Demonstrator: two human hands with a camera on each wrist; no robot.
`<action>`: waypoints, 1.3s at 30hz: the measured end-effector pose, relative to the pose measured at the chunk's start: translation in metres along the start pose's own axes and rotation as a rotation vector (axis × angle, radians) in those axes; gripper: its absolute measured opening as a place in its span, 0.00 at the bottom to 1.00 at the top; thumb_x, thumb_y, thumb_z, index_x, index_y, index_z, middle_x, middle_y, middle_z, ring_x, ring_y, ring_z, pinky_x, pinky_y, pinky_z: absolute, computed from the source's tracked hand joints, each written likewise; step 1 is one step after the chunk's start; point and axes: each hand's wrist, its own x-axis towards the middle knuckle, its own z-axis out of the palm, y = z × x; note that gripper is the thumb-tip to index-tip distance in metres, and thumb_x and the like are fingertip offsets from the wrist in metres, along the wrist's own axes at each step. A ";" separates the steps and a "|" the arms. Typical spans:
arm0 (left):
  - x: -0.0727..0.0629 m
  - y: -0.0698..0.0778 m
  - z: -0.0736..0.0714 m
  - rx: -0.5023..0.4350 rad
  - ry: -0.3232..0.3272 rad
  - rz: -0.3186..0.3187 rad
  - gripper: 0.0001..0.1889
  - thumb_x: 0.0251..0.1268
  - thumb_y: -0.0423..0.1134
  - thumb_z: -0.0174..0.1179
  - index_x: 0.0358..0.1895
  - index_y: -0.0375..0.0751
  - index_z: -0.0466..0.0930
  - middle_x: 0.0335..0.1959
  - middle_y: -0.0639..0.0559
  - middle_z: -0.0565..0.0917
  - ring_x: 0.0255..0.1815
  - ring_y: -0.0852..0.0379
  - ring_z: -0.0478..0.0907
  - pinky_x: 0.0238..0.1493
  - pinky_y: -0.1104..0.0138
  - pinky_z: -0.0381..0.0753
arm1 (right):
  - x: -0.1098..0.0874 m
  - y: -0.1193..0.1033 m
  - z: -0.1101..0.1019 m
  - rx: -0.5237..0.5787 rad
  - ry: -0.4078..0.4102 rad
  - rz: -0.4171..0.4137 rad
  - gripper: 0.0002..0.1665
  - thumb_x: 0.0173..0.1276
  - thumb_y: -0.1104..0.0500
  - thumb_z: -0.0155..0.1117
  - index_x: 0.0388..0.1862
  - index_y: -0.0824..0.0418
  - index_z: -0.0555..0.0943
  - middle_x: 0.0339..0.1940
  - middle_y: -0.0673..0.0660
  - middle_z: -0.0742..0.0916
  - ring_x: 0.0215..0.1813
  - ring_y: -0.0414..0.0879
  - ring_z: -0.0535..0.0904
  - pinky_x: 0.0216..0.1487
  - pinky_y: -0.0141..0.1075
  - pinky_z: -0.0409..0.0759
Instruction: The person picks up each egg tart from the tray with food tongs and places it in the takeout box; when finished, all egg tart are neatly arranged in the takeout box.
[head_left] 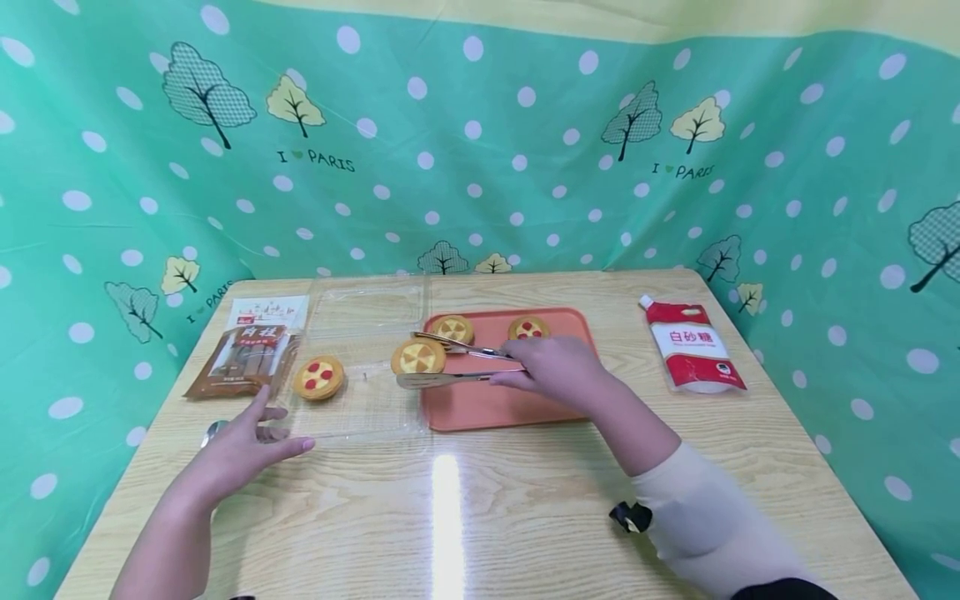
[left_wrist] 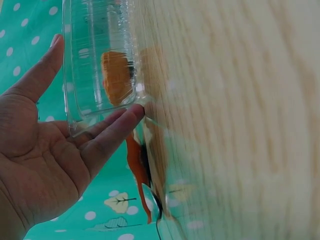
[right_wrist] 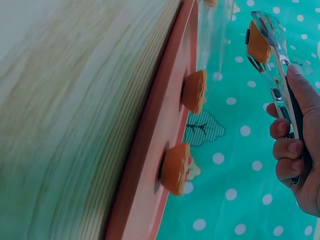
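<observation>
My right hand (head_left: 555, 372) grips metal tongs (right_wrist: 284, 62), whose ends are closed around an egg tart (head_left: 417, 357) with a pinwheel-patterned top. The held tart hangs above the edge between a pink tray (head_left: 510, 410) and a clear plastic box (head_left: 367, 421). On the tray sit another pinwheel-topped tart (head_left: 453, 327) and a tart with red pieces (head_left: 528, 327). A second red-topped tart (head_left: 318, 378) lies in the box's left part. With fingers spread, my left hand (head_left: 236, 454) is at the box's near left corner; its fingertips touch the box wall in the left wrist view.
Left of the box lie a brown packet (head_left: 243, 362) and a white packet (head_left: 270, 310). A metal spoon (head_left: 213, 432) is partly hidden by my left hand. The box's open lid (head_left: 367, 308) extends toward the back. A red and white pouch (head_left: 693, 346) lies at the right.
</observation>
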 end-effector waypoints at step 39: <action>-0.001 0.002 0.001 0.003 0.015 0.013 0.66 0.59 0.66 0.62 0.76 0.36 0.20 0.73 0.29 0.61 0.66 0.28 0.68 0.55 0.41 0.77 | 0.065 -0.076 0.050 -0.019 -0.235 -0.086 0.28 0.70 0.27 0.45 0.35 0.47 0.76 0.25 0.41 0.79 0.23 0.37 0.74 0.17 0.32 0.71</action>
